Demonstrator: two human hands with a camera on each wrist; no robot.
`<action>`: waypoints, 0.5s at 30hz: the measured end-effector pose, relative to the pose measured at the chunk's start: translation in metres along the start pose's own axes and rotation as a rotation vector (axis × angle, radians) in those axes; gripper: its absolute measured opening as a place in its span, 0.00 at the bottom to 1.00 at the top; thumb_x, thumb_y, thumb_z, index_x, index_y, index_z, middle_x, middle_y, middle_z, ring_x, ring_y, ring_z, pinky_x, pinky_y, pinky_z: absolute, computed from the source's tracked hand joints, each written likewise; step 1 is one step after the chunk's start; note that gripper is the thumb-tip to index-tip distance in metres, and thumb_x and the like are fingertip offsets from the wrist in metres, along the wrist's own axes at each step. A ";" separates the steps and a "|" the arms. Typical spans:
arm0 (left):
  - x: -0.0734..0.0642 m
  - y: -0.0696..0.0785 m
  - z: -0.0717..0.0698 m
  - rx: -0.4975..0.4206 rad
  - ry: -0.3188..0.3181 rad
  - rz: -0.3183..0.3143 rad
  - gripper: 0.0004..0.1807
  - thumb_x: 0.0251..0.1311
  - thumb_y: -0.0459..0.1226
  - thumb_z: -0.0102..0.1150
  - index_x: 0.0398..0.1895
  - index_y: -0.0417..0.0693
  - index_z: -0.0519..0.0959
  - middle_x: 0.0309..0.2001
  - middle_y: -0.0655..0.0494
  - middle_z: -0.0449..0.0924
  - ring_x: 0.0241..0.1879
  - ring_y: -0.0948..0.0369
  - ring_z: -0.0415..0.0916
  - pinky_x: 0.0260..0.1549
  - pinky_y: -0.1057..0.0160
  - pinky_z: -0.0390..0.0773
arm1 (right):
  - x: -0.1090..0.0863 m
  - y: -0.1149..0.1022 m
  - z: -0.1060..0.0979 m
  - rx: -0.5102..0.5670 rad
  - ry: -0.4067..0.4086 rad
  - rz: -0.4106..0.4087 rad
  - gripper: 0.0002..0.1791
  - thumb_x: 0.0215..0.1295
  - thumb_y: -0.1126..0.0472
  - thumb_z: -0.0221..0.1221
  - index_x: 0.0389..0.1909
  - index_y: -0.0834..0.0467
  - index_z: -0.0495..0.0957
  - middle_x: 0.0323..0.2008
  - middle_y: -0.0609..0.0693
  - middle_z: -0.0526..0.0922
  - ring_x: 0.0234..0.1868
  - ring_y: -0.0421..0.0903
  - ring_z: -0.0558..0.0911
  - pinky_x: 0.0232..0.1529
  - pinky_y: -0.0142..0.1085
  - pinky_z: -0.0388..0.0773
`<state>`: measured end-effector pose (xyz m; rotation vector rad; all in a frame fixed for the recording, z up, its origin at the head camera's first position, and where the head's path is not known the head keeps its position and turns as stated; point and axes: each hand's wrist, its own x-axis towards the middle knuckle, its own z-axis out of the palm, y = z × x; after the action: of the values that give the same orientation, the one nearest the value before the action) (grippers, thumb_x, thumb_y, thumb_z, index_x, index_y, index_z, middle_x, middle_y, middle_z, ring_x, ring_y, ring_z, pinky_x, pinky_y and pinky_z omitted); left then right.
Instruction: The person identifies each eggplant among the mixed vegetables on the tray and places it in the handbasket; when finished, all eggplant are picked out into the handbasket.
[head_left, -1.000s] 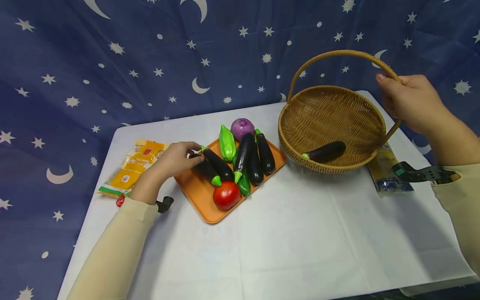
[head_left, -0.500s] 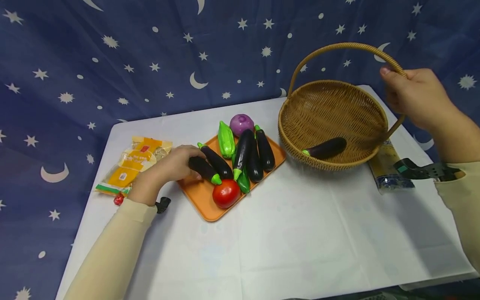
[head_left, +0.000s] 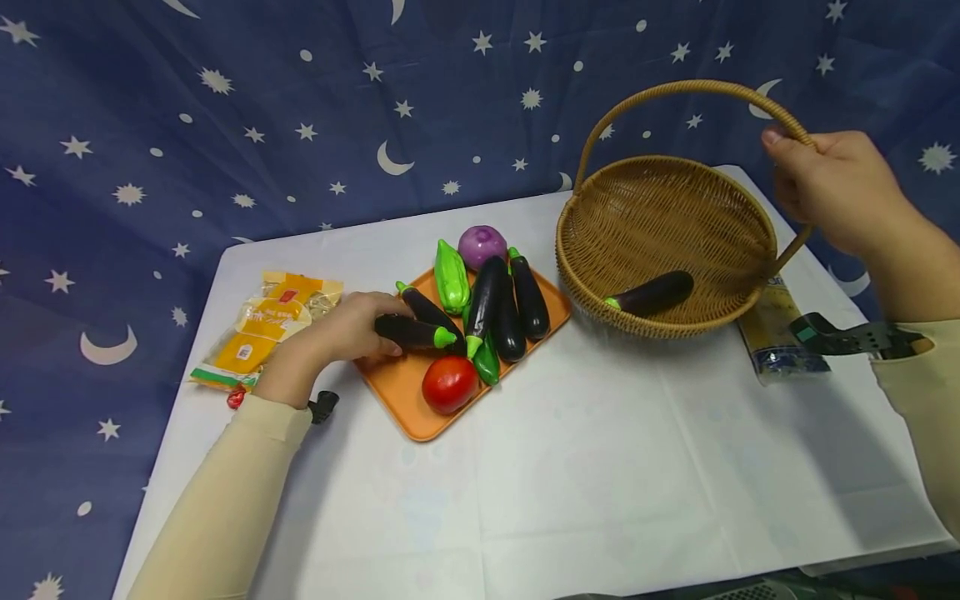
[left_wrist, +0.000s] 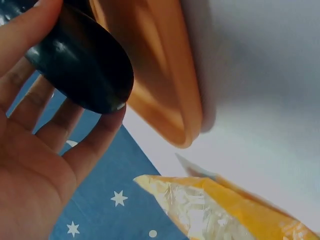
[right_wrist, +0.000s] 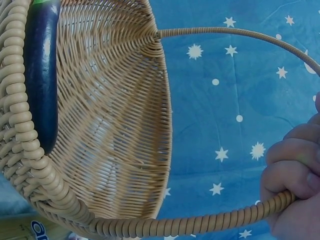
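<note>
My left hand [head_left: 352, 327] grips an eggplant [head_left: 408, 331] by its rounded end, over the left part of an orange tray [head_left: 397, 400]. In the left wrist view the thumb and fingers wrap that dark eggplant [left_wrist: 85, 65]. The tray also bears several more eggplants [head_left: 530, 300], a tomato [head_left: 450, 384], a purple onion [head_left: 482, 247], a light green pepper [head_left: 452, 279] and a darker green pepper [head_left: 487, 362]. My right hand [head_left: 843, 192] holds the handle of a wicker basket [head_left: 667, 217], its mouth tilted towards me. One eggplant [right_wrist: 44, 75] lies inside the basket.
A yellow food packet [head_left: 258, 329] lies left of the tray, with a small red item [head_left: 236, 397] beside it. Another packet [head_left: 780, 333] lies partly under the basket at the right. A star-patterned blue cloth [head_left: 300, 125] hangs behind the white table [head_left: 600, 475].
The left hand has taken hold of the leftmost eggplant and lifted it slightly, its green stem end swinging up and right. The right hand keeps holding the basket handle.
</note>
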<state>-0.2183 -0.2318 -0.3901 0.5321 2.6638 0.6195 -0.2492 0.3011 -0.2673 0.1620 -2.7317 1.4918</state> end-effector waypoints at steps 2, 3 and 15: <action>-0.001 0.001 -0.003 -0.019 0.008 -0.002 0.24 0.51 0.34 0.77 0.54 0.50 0.83 0.57 0.51 0.80 0.58 0.49 0.72 0.63 0.45 0.68 | 0.000 0.000 0.000 -0.001 0.000 0.003 0.37 0.76 0.40 0.49 0.17 0.67 0.65 0.12 0.49 0.59 0.15 0.50 0.57 0.22 0.47 0.48; -0.002 0.001 -0.005 -0.028 0.012 -0.004 0.24 0.52 0.35 0.77 0.54 0.50 0.83 0.57 0.51 0.80 0.58 0.49 0.72 0.63 0.45 0.69 | 0.001 0.000 -0.001 -0.002 0.001 0.004 0.37 0.76 0.40 0.49 0.16 0.67 0.65 0.12 0.49 0.59 0.15 0.50 0.56 0.22 0.47 0.48; -0.005 0.008 -0.023 -0.049 0.071 -0.033 0.27 0.55 0.40 0.76 0.59 0.51 0.82 0.55 0.49 0.81 0.55 0.48 0.73 0.61 0.42 0.70 | 0.002 0.002 -0.002 0.002 -0.013 0.002 0.37 0.76 0.40 0.49 0.17 0.67 0.66 0.12 0.49 0.59 0.16 0.50 0.57 0.22 0.46 0.49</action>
<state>-0.2210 -0.2348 -0.3656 0.4591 2.7103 0.7047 -0.2511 0.3041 -0.2675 0.1695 -2.7410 1.4990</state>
